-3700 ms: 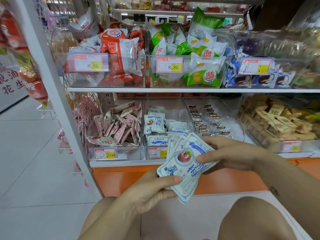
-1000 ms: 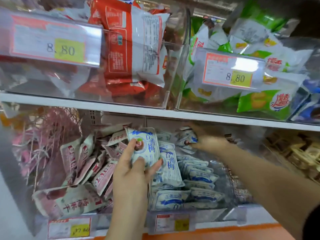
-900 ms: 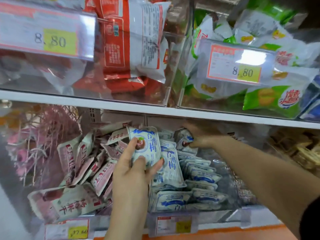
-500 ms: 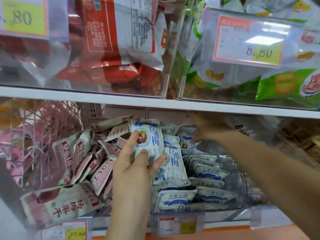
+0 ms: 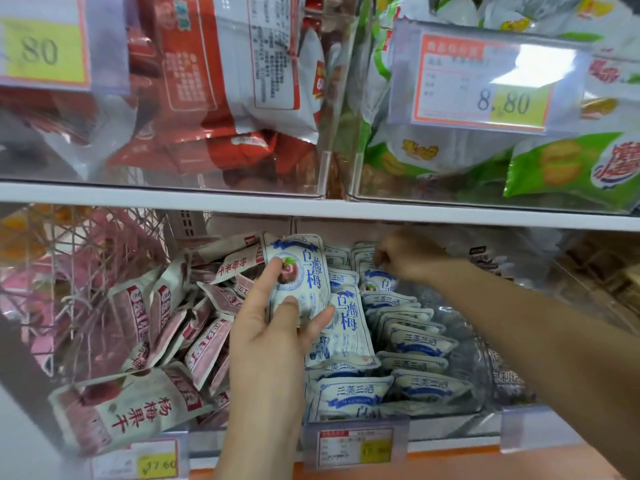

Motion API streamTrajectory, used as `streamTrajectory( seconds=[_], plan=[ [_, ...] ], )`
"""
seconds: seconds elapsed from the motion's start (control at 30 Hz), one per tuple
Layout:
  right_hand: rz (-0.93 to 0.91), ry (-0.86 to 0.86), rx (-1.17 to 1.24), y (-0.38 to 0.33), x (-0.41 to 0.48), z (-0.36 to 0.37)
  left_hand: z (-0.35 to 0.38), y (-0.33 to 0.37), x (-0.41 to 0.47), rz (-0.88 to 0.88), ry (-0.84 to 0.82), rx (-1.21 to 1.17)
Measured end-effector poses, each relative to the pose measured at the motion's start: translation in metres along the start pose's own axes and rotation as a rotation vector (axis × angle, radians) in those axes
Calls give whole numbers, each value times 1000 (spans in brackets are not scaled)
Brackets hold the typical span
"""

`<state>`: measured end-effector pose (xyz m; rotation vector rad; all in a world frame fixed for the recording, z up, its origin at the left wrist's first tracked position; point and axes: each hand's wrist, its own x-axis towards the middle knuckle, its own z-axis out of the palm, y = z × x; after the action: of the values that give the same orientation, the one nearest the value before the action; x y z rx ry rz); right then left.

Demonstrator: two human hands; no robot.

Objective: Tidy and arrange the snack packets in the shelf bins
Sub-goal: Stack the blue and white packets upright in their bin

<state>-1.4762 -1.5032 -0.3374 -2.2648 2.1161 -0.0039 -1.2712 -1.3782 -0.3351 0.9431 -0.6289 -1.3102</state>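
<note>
Left hand (image 5: 273,327) grips glossy flat blue-white packet (image 5: 299,271); right hand (image 5: 405,258) pinches another.

Clear snack bins (image 5: 52,157) side by side on white shelf (image 5: 145,197)

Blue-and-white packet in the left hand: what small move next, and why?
Probably set the packet into the middle bin's row: the left hand holds it just over matching blue-and-white packets, while the right hand touches those at the back.

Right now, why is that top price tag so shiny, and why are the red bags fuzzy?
Head view: light glares white off the price tag; the red bags near the top edge look blurred; the blue-and-white packet reads sharp.
</note>
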Motion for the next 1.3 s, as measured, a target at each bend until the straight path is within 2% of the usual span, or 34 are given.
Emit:
streamTrajectory(
  seconds=[0.1,0.2,0.27,0.33,0.4,0.5,0.6,0.67,0.73,0.8,0.93,1.03,1.13,1.3],
  plan=[
    [-9,25,83,-4,-29,-19,-3,0,3,10,-67,21],
    [23,142,497,-13,-60,-28,-4,3,0,4,-166,4],
    [34,59,970,-21,-81,-29,-4,6,-5,-39,-260,-25],
    [28,-111,1350,-25,-97,-31,-6,7,-9,-112,-358,-41],
    [-63,-233,1412,-27,-107,-34,-9,7,-12,-188,-433,-11],
    [-139,-251,1169,-29,-116,-41,-12,6,-15,-218,-504,98],
    [-117,-137,1043,-29,-126,-52,-13,5,-15,-112,-495,251],
    [-24,53,993,-27,-130,-57,-16,5,-11,58,-403,401],
    [140,259,788,-20,-128,-57,-20,7,-4,200,-285,458],
    [269,341,557,-15,-121,-56,-22,9,0,250,-219,432],
    [220,185,144,-11,-95,-44,-21,10,-2,248,-219,472],
    [138,30,94,-4,-75,-32,-22,9,-1,241,-232,467],
    [84,62,87,-3,-60,-27,-22,8,1,236,-220,441],
    [36,30,-99,-12,-38,-24,-21,6,2,224,-220,419]
  ],
)
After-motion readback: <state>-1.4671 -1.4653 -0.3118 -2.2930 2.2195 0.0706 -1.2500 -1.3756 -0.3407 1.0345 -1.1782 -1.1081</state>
